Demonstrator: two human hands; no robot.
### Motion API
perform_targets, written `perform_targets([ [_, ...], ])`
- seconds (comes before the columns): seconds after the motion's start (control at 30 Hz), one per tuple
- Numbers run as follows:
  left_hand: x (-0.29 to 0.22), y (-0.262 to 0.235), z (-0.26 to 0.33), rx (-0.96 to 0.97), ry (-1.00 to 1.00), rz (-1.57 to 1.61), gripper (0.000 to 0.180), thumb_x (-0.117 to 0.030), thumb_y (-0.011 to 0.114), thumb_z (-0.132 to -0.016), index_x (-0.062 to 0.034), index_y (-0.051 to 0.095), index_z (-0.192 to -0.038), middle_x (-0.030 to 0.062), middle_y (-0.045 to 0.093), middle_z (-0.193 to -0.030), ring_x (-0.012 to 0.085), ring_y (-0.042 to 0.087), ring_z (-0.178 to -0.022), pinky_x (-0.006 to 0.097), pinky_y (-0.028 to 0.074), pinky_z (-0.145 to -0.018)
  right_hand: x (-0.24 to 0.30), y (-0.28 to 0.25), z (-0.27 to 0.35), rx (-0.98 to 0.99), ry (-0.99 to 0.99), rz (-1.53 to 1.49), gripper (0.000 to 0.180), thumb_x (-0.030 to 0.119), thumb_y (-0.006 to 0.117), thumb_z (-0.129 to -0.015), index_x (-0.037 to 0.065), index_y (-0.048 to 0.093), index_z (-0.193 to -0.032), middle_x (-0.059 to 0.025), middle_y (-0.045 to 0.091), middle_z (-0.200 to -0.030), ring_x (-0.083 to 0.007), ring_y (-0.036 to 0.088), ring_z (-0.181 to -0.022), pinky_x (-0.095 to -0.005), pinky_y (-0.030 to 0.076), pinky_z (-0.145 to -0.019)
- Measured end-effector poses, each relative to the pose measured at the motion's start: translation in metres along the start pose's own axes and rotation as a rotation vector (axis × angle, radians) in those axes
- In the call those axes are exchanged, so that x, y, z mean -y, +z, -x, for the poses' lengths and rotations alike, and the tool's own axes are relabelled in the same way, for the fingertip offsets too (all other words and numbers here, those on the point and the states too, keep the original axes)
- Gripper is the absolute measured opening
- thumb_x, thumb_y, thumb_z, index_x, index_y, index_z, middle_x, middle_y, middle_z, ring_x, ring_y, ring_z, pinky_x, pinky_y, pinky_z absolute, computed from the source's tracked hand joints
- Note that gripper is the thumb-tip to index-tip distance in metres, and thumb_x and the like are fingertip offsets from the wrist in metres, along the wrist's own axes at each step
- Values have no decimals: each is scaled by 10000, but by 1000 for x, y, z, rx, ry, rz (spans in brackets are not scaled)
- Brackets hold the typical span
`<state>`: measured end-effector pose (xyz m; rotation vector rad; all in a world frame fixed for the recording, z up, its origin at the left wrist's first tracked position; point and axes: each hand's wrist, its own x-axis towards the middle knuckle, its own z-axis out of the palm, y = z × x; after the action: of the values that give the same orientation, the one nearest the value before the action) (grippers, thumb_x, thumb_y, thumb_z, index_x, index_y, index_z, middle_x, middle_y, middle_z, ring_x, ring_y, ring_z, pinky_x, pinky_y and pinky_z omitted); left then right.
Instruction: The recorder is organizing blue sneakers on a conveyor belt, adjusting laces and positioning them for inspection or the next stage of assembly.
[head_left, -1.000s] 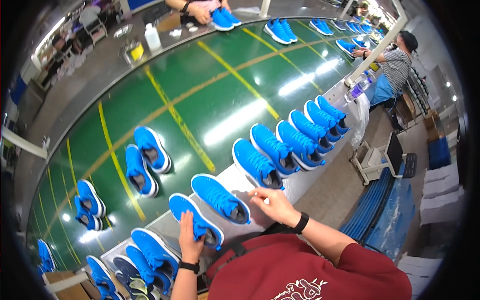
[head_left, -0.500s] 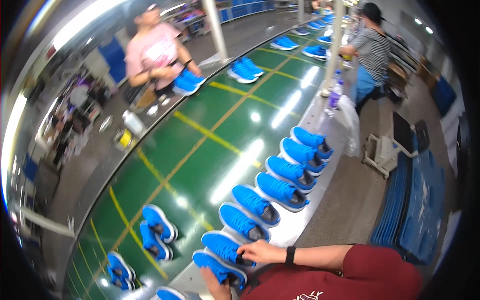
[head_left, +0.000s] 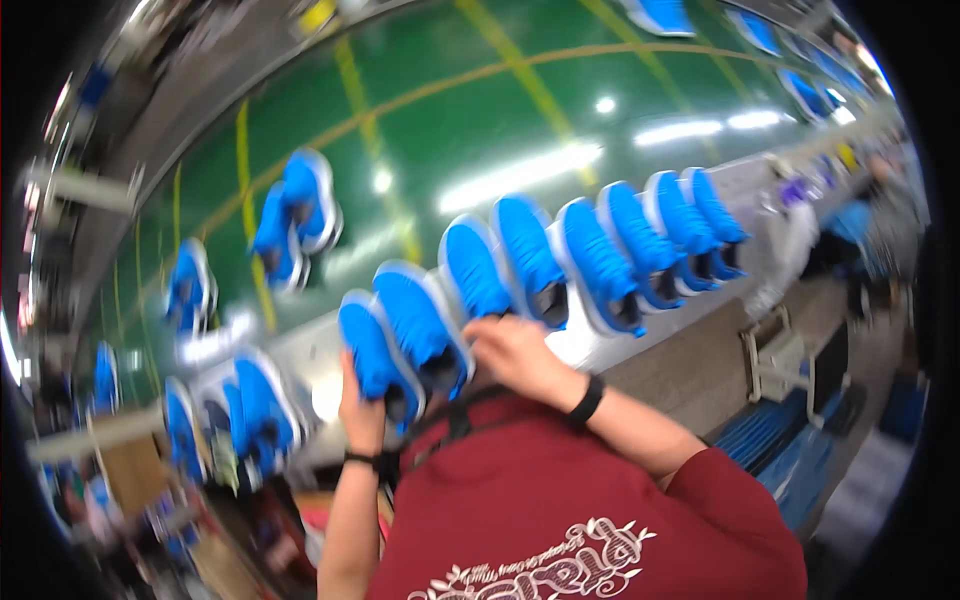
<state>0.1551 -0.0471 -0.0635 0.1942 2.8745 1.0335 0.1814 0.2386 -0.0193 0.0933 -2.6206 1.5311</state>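
Setting: glossy green conveyor belt with yellow lines (head_left: 470, 130) runs past a pale work ledge (head_left: 680, 350); the whole view is motion-blurred.
Left hand: the left hand (head_left: 362, 405) comes up from below, fingers wrapped round the heel end of a bright blue knit sneaker with a white sole (head_left: 372, 352), holding it at the near edge of the belt.
Right hand: the right hand (head_left: 515, 352), a black wristband (head_left: 587, 400) behind it, has its fingers curled over the collar of a second blue white-soled sneaker (head_left: 425, 325) lying just beside the first; how firmly it grips I cannot tell through the blur.
Neighbours: a row of matching blue sneakers (head_left: 620, 245) stands close-packed to the right along the ledge; another pair (head_left: 300, 215) rests farther out on the belt.
Risk: the two held shoes touch their neighbour, so pulling them away could likely drag or tip the next shoe in the row; a loose hold at the heel might let one drop off the edge.
Change: half a second earlier the view took in distant workers and more of the line; now it is tilted down and closer, and both hands have closed on the pair.
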Motion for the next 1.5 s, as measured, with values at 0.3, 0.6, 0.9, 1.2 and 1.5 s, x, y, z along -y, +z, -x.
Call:
perform_targets([
  [0.3, 2, -9, 25, -61, -67, -54, 805, 32, 690, -734, -38, 312, -1440, 245, 534, -1299, 381, 555, -1166, 371, 468, -936, -2, 8, -8, 342, -6, -64, 174, 88, 604, -873, 46, 632, -1040, -161, 646, -820, -311, 635, -719, -384, 493, -649],
  [0.6, -80, -26, 62, 47, 146, -356, 643, -267, 805, -674, -138, 578, -1262, 127, 569, -1018, 309, 558, -909, 392, 476, -778, 4, -22, -12, 241, 93, -106, 160, 49, 612, -841, 44, 632, -999, -137, 646, -818, -306, 615, -779, -387, 489, -678],
  [0.9, -71, 7, 18, 238, 53, -253, 485, -314, 854, -578, -157, 689, -1006, 131, 538, -890, 326, 584, -841, 406, 489, -717, -15, -24, -30, -8, -282, 69, 181, 22, 645, -793, 51, 628, -970, -98, 582, -759, -266, 581, -717, -369, 478, -647],
  [1.2, -152, -35, -166, 281, 307, 85, 466, -195, 882, -546, -50, 670, -935, 113, 605, -915, 288, 603, -875, 362, 476, -781, -19, -45, -33, -20, -118, -124, 158, 61, 651, -816, 66, 651, -974, -80, 619, -756, -248, 601, -721, -353, 492, -648],
  [1.5, -182, 98, -385, 259, 421, -432, 646, -533, 753, -657, -215, 624, -1204, 168, 583, -1118, 337, 551, -1065, 449, 459, -852, -5, -39, -41, 146, 38, -199, 178, 66, 655, -833, 68, 660, -1011, -95, 637, -780, -263, 623, -740, -353, 502, -662],
])
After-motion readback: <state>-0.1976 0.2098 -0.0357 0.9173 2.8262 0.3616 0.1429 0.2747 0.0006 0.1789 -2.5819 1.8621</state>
